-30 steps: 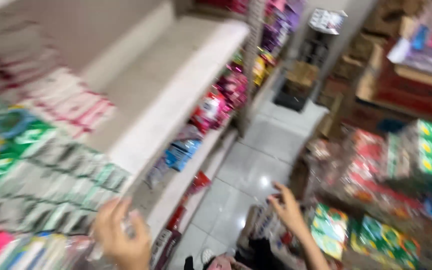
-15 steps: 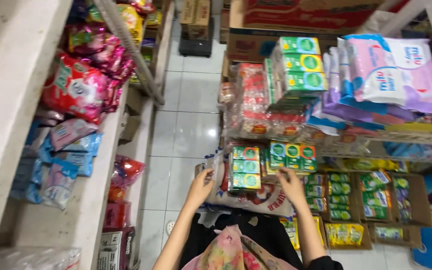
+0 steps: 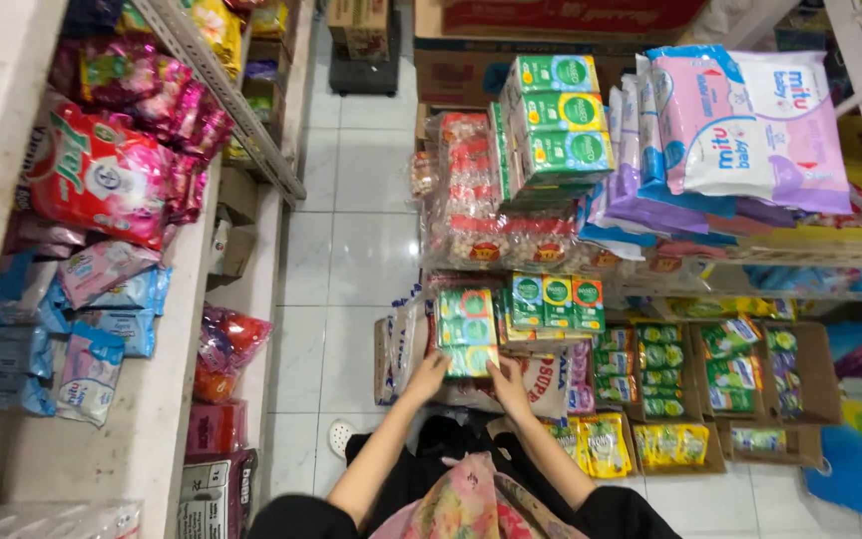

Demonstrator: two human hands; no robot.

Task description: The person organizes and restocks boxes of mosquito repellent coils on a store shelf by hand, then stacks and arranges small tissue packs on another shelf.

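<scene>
1. Gripping a green pack (image 3: 468, 331) from both sides, a person works low in a narrow shop aisle, seen from above by a head-worn camera.
2. Left hand (image 3: 428, 376) closes its fingers against the pack's lower left corner; right hand (image 3: 507, 380) presses its fingers to the lower right corner, thumb along the bottom edge.
3. Both hands are curled around the pack rather than spread flat, and it sits between the two sets of fingertips, its face turned up to the camera.
4. Just beyond the right fingers, a row of smaller green packs (image 3: 557, 301) stands touching the held one, on top of a white sack (image 3: 549, 384).
5. Farther past the fingertips rise bundles in clear wrap (image 3: 481, 205) and a stack of green boxes (image 3: 559, 115); pink and white wipes packs (image 3: 750, 125) lie beyond those, off to the right.
6. To the right of the right fingers, cardboard trays (image 3: 818, 374) hold green sachets, and yellow packets (image 3: 603, 444) lie nearer the wrist.
7. Well to the left of the left fingers, a white shelf (image 3: 142, 439) carries blue pouches (image 3: 102, 329) and a big red bag (image 3: 97, 175).
8. White floor tiles (image 3: 351, 260) run between the shelf and the stacked goods; a white shoe (image 3: 339, 436) shows beside the left forearm.
</scene>
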